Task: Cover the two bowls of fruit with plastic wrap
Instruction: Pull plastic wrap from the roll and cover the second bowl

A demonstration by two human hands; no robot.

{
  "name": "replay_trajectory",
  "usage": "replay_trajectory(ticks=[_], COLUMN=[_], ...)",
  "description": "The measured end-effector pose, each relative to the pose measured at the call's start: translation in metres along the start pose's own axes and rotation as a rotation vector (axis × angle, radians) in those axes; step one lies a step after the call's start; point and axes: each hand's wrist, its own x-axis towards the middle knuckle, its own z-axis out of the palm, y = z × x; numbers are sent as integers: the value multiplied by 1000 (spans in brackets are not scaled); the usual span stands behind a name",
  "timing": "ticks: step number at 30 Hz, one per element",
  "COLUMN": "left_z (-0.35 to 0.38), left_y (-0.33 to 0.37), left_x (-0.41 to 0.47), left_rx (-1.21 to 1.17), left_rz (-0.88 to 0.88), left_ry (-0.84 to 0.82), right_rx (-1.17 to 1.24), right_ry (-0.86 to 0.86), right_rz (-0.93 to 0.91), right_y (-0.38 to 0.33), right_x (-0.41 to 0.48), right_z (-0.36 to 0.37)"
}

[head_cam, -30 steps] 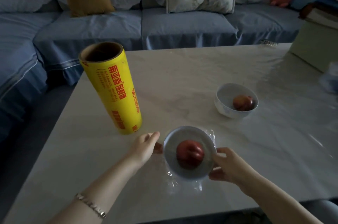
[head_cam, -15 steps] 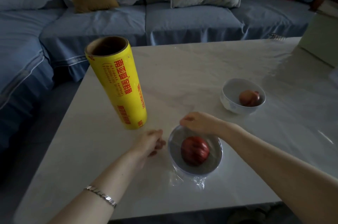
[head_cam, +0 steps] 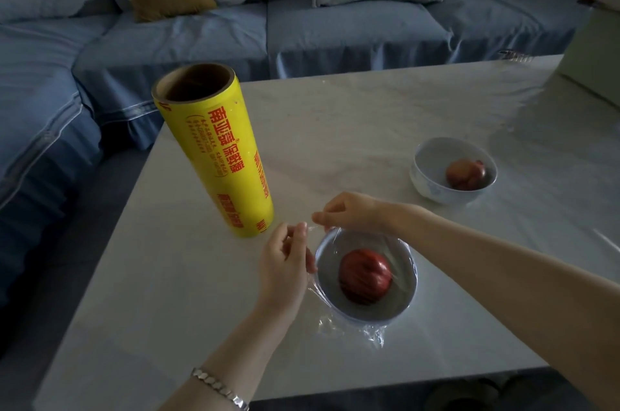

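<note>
Sealing near bowl (head_cam: 365, 315): left hand (head_cam: 285, 263) and right hand (head_cam: 352, 212) pinch plastic wrap (head_cam: 372, 335) at its far-left rim. Next, likely tuck flap down; far bowl (head_cam: 432, 186) uncovered.

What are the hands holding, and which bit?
The left hand and right hand pinch the plastic wrap by its loose edge, beside the rim of the near bowl.
</note>
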Motion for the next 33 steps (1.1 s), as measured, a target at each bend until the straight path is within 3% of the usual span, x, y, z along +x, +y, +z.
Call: replay_trajectory(ticks=[6,13,17,23,27,33], left_z=[4,-3,-8,-12,-10,10], left_y=[0,-4,-3,-3,-6,-13], left_x=[0,-8,-15,-9,-4,2], left_rx=[16,99,99,138,195,352], left_rz=[-2,-15,-48,-36,-22,-51], left_ry=[-23,44,6,-85,-21,69], right_rx=[101,-125,-75,77,59,55], right_ry=[97,-12,-50,103,219,206], right_rz=[-72,-85,-90,-120,-140,-73], right_y=[8,13,24,32,38,47], right_x=[5,10,10,5,-9,-19], right_z=[-8,-15,-26,-21,-24,-14])
